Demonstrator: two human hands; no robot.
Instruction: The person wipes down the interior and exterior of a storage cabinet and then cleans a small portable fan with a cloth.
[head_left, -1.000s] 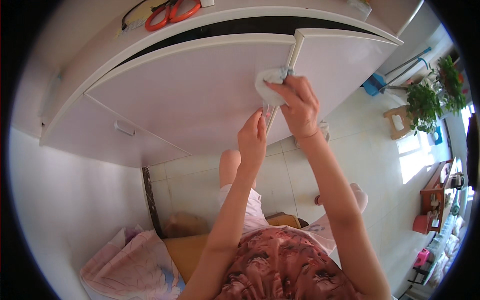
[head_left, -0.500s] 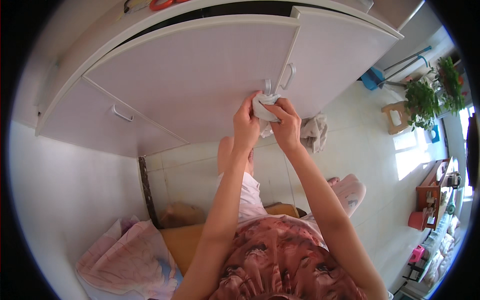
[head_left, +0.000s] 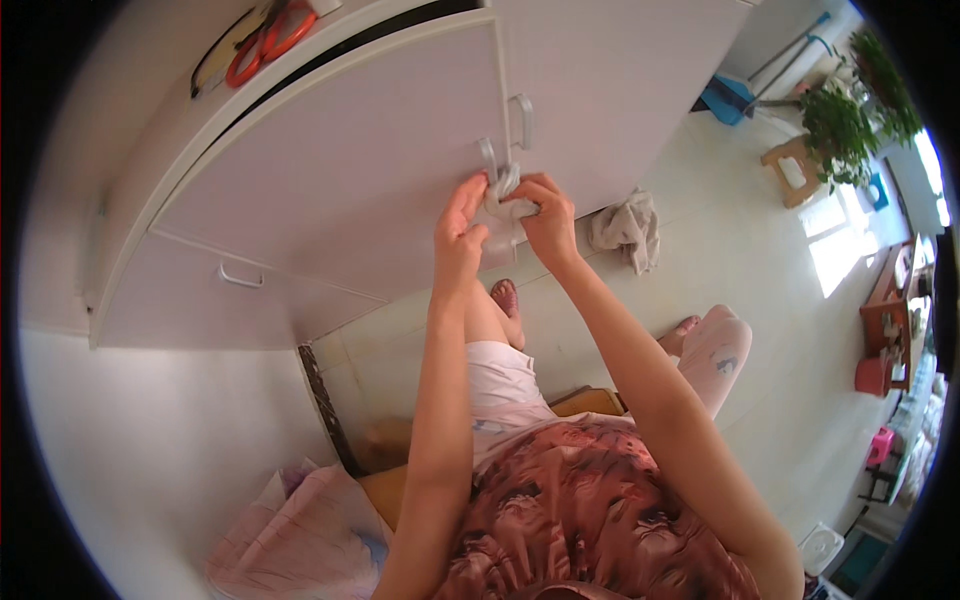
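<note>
Farther left in view than half a second ago, the right hand (head_left: 549,213) pinches a bunched white cloth (head_left: 498,207) just below a cabinet handle (head_left: 487,154), partly hiding its folds. The left hand (head_left: 459,236) is half-open; whether it touches the cloth I cannot tell.

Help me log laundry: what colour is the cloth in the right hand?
The cloth is whitish, best seen in the head view.

Home — pale cabinet (head_left: 350,150); houseplants (head_left: 838,130); stool (head_left: 778,154); tiled floor (head_left: 710,250)
</note>
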